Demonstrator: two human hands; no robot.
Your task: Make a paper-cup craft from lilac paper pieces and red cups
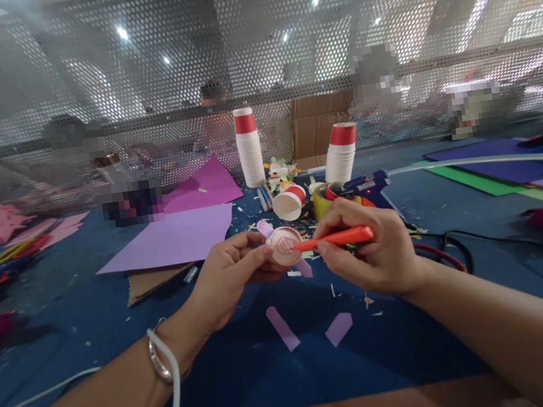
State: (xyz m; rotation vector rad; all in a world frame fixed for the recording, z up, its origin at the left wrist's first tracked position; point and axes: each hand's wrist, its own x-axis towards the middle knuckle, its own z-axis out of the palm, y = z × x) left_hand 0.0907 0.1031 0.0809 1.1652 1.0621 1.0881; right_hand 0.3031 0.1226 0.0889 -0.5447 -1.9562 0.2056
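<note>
My left hand (240, 268) holds a small paper cup (285, 238) with its round white base facing me. Red lines are drawn on that base. Purple paper pieces stick out at the cup's upper left and lower right. My right hand (369, 250) is closed around a red marker (351, 236), and its tip meets the cup base. Below my hands, two purple paper strips, a long one (284, 328) and a shorter one (340, 329), lie on the blue table (256, 381). Another red and white cup (289, 202) lies on its side just behind.
Two cup stacks (250, 152) (340, 153) stand at the back. A blue glue gun (367, 184) lies behind my right hand. Purple sheets (170, 239) are at left, coloured sheets (488, 163) at right. A white cable (174, 392) crosses my left wrist. Mesh (156, 65) rises behind.
</note>
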